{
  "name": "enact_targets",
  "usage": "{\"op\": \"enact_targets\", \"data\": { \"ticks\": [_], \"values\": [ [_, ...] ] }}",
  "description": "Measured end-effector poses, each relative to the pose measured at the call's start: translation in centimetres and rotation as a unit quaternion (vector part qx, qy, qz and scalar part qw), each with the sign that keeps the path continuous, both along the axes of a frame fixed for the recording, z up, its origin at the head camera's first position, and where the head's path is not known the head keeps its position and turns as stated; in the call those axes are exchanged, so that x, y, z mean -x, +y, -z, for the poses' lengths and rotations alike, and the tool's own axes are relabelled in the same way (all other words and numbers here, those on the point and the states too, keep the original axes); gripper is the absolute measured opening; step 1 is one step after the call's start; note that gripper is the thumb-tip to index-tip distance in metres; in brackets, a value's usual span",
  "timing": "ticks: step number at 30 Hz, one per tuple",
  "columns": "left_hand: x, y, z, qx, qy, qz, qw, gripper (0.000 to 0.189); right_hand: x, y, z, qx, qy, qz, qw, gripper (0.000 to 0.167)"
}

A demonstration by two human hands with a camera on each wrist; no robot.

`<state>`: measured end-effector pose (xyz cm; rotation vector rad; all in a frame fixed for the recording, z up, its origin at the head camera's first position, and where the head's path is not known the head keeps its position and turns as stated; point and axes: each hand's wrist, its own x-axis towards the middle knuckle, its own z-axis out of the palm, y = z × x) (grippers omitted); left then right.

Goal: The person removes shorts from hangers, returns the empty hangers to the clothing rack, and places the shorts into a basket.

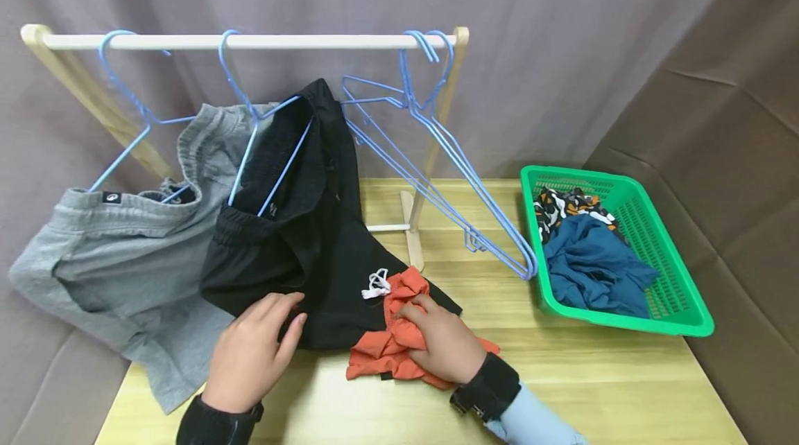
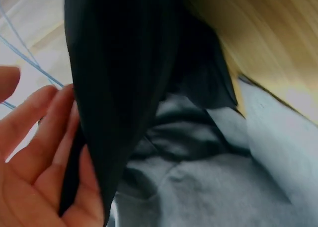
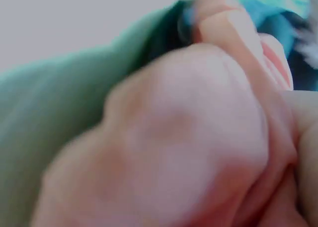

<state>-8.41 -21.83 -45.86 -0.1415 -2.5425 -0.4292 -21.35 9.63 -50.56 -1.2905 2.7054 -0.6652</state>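
Crumpled orange shorts (image 1: 406, 285) with a white drawstring (image 1: 376, 284) lie bunched under my right hand (image 1: 446, 337), which grips their fabric. My left hand (image 1: 252, 351) is by the lower part of the black shorts (image 1: 337, 272), its fingers loosely bent and touching the dark cloth (image 2: 119, 88) in the left wrist view. The black shorts hang from a blue hanger (image 1: 245, 154) on the rack. Left of them, grey shorts (image 1: 137, 251) hang from another blue hanger (image 1: 127, 150). The right wrist view is blurred and mostly filled by the hand.
A wooden rack with a white rail (image 1: 312, 42) stands at the back. Several bare blue hangers (image 1: 465, 175) hang at its right end, slanting toward a green basket (image 1: 677, 265). The basket holds a blue garment (image 1: 593, 268) and a patterned one (image 1: 571, 209).
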Motion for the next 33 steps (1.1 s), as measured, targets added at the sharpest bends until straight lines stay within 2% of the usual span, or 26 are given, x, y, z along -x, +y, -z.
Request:
{"op": "enact_targets", "data": {
  "ticks": [4,7,10,12,14,17,20,24,27,30,33],
  "values": [
    [0.1,-0.8,0.1,0.017,-0.024,-0.014,0.9995,0.031,1.5,2.3,-0.7,0.056,-0.096,0.015,0.9938,0.047],
    [0.3,-1.3,-0.1,0.034,-0.03,-0.022,0.9987,0.032,2.2,4.5,-1.3,0.082,-0.129,0.049,0.987,0.044],
    [0.2,-1.6,-0.3,0.039,-0.035,-0.036,0.998,0.033,2.2,6.7,-2.5,0.111,-0.113,0.086,0.9836,0.043],
    [0.1,-1.8,-0.4,0.032,-0.037,-0.047,0.9977,0.032,1.9,8.3,-3.6,0.135,-0.073,0.111,0.9819,0.045],
    [-0.1,-1.9,-0.5,0.02,-0.034,-0.055,0.9977,0.03,1.4,10.0,-5.2,0.162,-0.043,0.144,0.9752,0.044],
    [-0.3,-2.0,-0.5,0.007,-0.023,-0.066,0.9975,0.025,0.8,13.5,-7.9,0.207,-0.011,0.194,0.9589,0.041],
    [-0.4,-2.1,-0.4,0.001,-0.012,-0.076,0.997,0.022,0.7,17.8,-11.0,0.234,0.013,0.254,0.9382,0.036],
    [-0.5,-2.1,-0.3,-0.006,-0.018,-0.084,0.9963,0.021,1.4,22.9,-15.1,0.195,0.044,0.379,0.9037,0.031],
    [-0.4,-2.0,-0.3,-0.008,-0.024,-0.084,0.9962,0.021,2.6,25.6,-17.6,0.124,0.036,0.423,0.8968,0.033],
    [-0.3,-1.9,-0.4,-0.006,-0.021,-0.08,0.9966,0.021,4.4,27.7,-18.5,0.113,0.023,0.436,0.8926,0.031],
    [-0.3,-2.0,-0.7,-0.003,-0.011,-0.077,0.9969,0.021,7.4,29.4,-18.3,0.106,0.024,0.472,0.875,0.03]
  ]
}}
